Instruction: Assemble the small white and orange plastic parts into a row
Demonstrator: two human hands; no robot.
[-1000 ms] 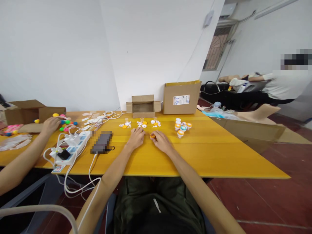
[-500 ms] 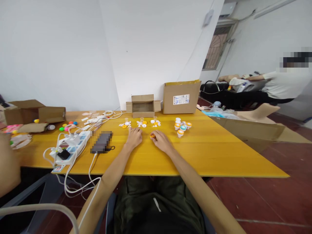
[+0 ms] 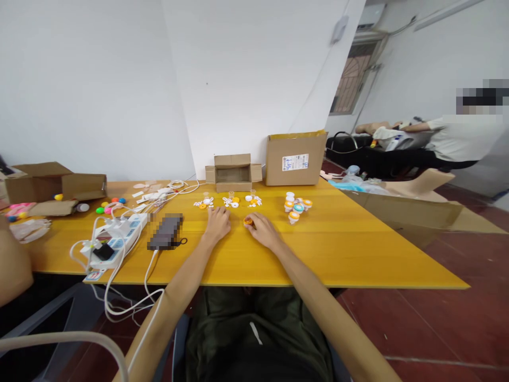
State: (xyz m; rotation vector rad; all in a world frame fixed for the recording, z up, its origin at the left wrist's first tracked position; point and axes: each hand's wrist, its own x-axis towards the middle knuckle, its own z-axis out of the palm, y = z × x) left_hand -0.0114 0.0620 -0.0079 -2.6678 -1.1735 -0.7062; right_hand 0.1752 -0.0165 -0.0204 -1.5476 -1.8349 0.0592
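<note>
Small round piece (image 3: 247,222): orange, rim brighter than its darker middle; mid-surface (image 3: 254,260), pinched at the fingertips of the right hand (image 3: 256,226). Left hand (image 3: 218,222): fingers bent, near white bits (image 3: 210,201); from here I cannot tell whether it grips any. Far: open cardboard box (image 3: 234,188); labelled carton (image 3: 274,164) to its right. Left: opened box (image 3: 89,185), yellow ball (image 3: 59,197) at its mouth.

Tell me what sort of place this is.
Probably a makeshift workroom, though I can't be certain: piles of small white and orange parts lie on a long yellow table, an open cardboard box stands behind them, and a power strip with tangled white cables sits nearby.
</note>
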